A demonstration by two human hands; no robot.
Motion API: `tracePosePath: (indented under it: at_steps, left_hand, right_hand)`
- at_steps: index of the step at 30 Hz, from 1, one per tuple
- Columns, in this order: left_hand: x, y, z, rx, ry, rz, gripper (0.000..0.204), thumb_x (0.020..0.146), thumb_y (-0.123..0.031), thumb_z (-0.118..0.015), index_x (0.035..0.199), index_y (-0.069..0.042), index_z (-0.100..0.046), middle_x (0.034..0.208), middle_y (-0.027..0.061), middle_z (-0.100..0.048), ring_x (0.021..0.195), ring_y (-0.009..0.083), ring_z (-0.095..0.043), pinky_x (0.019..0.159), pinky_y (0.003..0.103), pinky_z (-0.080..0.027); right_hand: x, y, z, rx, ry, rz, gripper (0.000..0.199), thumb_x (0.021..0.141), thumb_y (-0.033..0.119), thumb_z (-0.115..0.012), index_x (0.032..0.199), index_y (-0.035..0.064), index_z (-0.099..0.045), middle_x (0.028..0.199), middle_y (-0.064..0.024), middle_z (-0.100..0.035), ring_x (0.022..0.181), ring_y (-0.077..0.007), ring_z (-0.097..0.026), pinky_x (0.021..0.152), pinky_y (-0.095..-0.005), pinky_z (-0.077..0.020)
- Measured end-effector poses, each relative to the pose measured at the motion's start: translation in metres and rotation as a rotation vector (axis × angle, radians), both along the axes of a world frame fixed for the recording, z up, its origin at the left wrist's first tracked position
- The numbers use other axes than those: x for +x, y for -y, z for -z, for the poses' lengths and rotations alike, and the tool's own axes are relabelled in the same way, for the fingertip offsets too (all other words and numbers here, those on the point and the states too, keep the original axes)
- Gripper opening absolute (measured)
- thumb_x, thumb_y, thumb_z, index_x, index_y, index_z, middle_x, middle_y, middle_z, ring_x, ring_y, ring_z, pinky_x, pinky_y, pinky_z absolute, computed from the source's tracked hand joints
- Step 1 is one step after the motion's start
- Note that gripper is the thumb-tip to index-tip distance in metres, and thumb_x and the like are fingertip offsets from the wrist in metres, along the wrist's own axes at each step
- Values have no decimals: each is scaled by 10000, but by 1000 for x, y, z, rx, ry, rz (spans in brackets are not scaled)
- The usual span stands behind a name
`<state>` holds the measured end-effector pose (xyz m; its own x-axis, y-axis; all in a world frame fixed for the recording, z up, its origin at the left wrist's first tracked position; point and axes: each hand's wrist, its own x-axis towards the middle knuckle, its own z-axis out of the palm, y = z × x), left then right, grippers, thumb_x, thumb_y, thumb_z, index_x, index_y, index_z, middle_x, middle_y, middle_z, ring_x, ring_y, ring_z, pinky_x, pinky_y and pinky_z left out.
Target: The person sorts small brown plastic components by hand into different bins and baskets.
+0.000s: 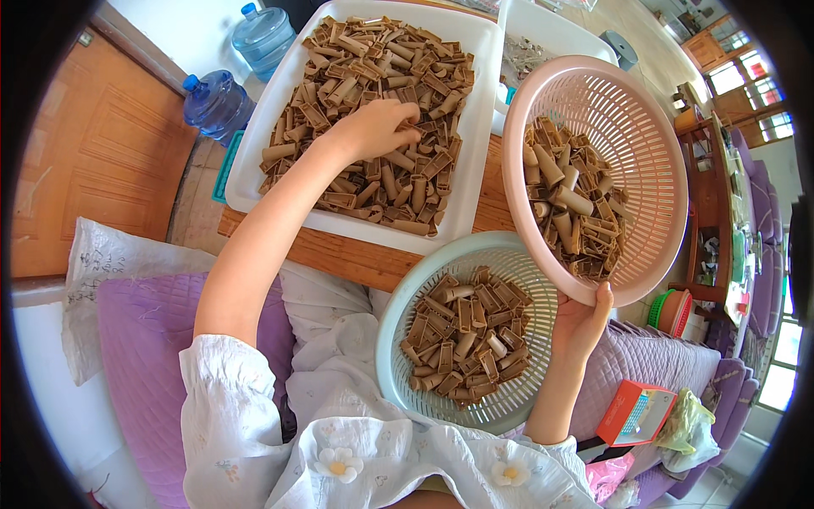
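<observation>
My left hand [383, 129] is over a white plastic tray [242, 153] heaped with small brown trough-shaped pieces [365, 59]. Its fingers curl closed at the surface of the heap; whatever they may hold is hidden. With my right hand [583, 321] I grip the lower rim of a pink slotted plastic basket [657, 161]. The basket is tilted, and more brown pieces [572, 199] are piled along its left side. Partly under it, a pale green slotted basket [392, 339] rests by my lap with a layer of similar pieces [466, 335].
The tray stands on a wooden table [356, 261]. Behind it is another white tray [560, 34] with greyish bits. Two blue water jugs [219, 103] stand by the wooden door [102, 153]. A purple quilted cover [161, 356] and a red box [636, 413] lie at my sides.
</observation>
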<state>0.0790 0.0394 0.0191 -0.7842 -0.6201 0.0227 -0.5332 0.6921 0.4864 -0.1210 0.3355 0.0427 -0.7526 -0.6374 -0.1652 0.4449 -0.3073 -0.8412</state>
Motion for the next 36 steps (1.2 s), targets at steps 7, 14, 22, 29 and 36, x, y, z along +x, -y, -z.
tracePosePath:
  at_steps: [7,14,22,29,36]
  left_hand:
    - [1,-4,-10,110,360,137,271,723,-118,-597,959,-30,-497,870,142,-584,815,262,-566,713,339,-442]
    - [3,17,-11,24,105,-68,247,741,-117,-576,959,-27,-500,887,134,-587,844,259,-570,751,343,-457]
    - [-10,20,16,-122,546,-47,259,702,-116,-609,934,-27,-537,889,144,-579,881,307,-545,744,384,-452]
    - [15,12,-43,170,-141,-237,307,810,-232,-523,1051,-47,-476,805,106,-580,650,157,-560,540,266,-459]
    - [-9,-139,-97,906,-152,352,406,706,-200,-661,1037,-105,-446,904,33,-462,786,142,-539,696,315,-466]
  right_hand:
    - [0,0,1,-4,7,19,396,824,225,-478,1152,29,-373,1081,-90,-499,963,-196,-509,812,-327,-436]
    - [-1,-1,2,-2,16,17,388,823,224,-484,1144,32,-380,1072,-89,-501,955,-190,-511,795,-318,-446]
    - [-3,-2,3,-17,23,-10,376,825,224,-480,1136,34,-387,1051,-80,-510,939,-183,-517,785,-316,-447]
    - [0,-1,-1,-4,32,0,382,826,233,-475,1141,36,-384,1064,-81,-503,946,-185,-515,786,-314,-447]
    - [0,0,1,14,6,38,388,824,238,-476,1138,30,-380,1068,-89,-501,952,-194,-510,805,-327,-437]
